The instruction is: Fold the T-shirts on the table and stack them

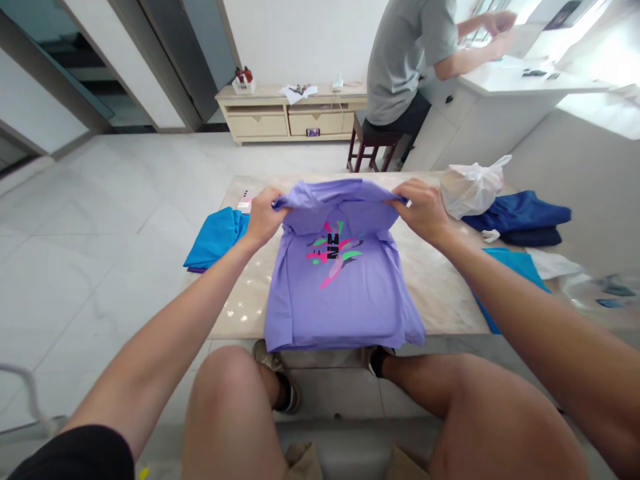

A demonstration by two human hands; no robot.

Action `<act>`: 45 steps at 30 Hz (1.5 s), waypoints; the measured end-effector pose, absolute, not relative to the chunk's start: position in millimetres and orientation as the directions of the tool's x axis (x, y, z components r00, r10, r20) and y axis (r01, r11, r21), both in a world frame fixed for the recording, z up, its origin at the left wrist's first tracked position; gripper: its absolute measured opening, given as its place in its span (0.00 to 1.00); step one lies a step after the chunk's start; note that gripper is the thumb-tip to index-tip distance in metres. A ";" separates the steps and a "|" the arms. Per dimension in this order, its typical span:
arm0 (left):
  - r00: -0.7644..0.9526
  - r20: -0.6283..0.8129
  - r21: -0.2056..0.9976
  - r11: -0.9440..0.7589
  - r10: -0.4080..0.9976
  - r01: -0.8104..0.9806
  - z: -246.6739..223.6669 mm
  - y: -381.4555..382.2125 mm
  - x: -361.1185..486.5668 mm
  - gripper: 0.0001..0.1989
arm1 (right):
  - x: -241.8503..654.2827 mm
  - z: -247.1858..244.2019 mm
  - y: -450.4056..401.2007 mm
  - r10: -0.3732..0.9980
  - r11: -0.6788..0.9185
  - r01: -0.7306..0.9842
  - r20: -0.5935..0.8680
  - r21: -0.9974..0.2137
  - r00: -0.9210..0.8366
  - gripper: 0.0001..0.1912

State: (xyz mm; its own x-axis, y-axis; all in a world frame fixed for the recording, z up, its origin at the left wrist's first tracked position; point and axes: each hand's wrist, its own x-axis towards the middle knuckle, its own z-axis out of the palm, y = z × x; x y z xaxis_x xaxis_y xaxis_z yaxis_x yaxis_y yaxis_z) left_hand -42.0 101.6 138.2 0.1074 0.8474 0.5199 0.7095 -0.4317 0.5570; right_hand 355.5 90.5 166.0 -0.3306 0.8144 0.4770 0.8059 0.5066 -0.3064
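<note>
A purple T-shirt [345,300] with a pink, green and black print lies across the low table in front of me, its near edge at the table's front. Its far edge is lifted and folded over toward me. My left hand [266,215] pinches the left corner of that raised edge, close to a folded bright blue cloth [213,240]. At the right corner, my right hand [423,208] grips the same edge between thumb and fingers. Just beyond my right hand sits a tied white plastic bag [473,189].
Dark blue clothing [523,213] and a teal cloth [515,270] lie on the right of the table [240,303]. Behind it, a person [405,67] sits on a dark stool [373,137] at a white counter [525,80]. A low cabinet [260,123] stands against the wall.
</note>
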 end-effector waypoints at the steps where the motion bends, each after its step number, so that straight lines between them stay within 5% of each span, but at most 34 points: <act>1: 0.191 0.517 0.532 -0.488 0.835 0.692 124.2 79.6 -46.2 0.02 | 362.2 154.1 69.4 0.810 0.543 0.781 0.440 -0.309 -0.389 0.09; 6: 0.549 0.256 0.411 -0.603 0.796 0.684 83.8 -0.1 -58.5 0.10 | 387.9 116.8 -14.0 0.837 0.537 0.760 0.120 -0.367 -0.534 0.13; 12: 0.625 0.101 0.348 -0.616 0.774 0.707 104.8 -53.2 -55.9 0.12 | 385.8 133.1 -63.0 0.856 0.469 0.822 -0.062 -0.322 -0.513 0.15; 18: 0.637 -0.280 0.371 -0.531 0.718 0.762 111.2 -106.8 -67.8 0.10 | 386.4 140.9 -95.7 0.740 0.313 0.883 -0.492 -0.351 -0.458 0.12; 23: 0.452 -0.259 0.411 -0.326 0.854 0.851 95.0 -129.7 -52.9 0.15 | 371.1 132.0 -94.0 0.792 0.271 0.911 -0.466 -0.310 -0.394 0.14; 29: 0.187 -0.267 0.234 -0.125 0.945 0.964 61.5 -139.9 -15.3 0.26 | 327.0 107.7 -72.0 0.829 0.270 0.941 -0.447 -0.205 -0.335 0.25; 40: 0.083 -0.258 0.108 -0.057 0.962 0.993 59.8 -41.5 -22.1 0.31 | 307.1 60.6 -11.5 0.865 0.138 0.974 -0.457 -0.182 -0.208 0.28; 45: 0.168 -0.144 0.104 -0.154 0.975 0.983 74.6 -21.4 13.5 0.24 | 317.6 69.2 7.9 0.908 0.034 0.979 -0.404 -0.201 -0.114 0.25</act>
